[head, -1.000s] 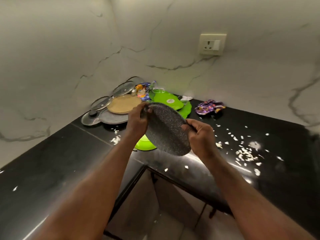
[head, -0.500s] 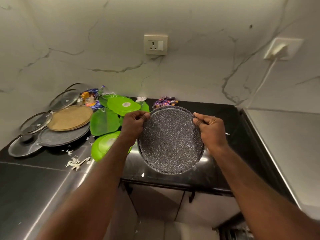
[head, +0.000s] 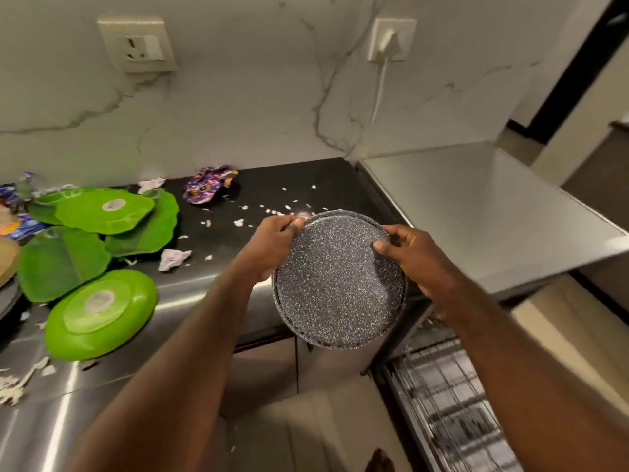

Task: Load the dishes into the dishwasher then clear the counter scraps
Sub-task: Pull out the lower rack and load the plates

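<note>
Both hands hold a round grey speckled plate (head: pixel 335 284) upright over the counter's front edge. My left hand (head: pixel 272 243) grips its upper left rim and my right hand (head: pixel 413 257) grips its upper right rim. A second rim edge shows behind it, so it may be two stacked plates. Several green plates (head: pixel 98 311) lie on the black counter (head: pixel 258 189) at the left. White scraps (head: pixel 269 211) are scattered across the counter, with a crumpled purple wrapper (head: pixel 207 183) near the wall. The wire rack of the open dishwasher (head: pixel 446 400) shows at the lower right.
A steel surface (head: pixel 476 206) adjoins the counter on the right, above the dishwasher. More wrappers (head: pixel 17 226) and a tan plate edge (head: pixel 6 257) lie at the far left. Two wall sockets (head: pixel 139 46) sit on the marble wall, one with a plug and cable (head: pixel 386 46).
The view has swung right and the speckled plate has moved right with both hands, past the green plates. The dishwasher rack and steel surface have come into view.
</note>
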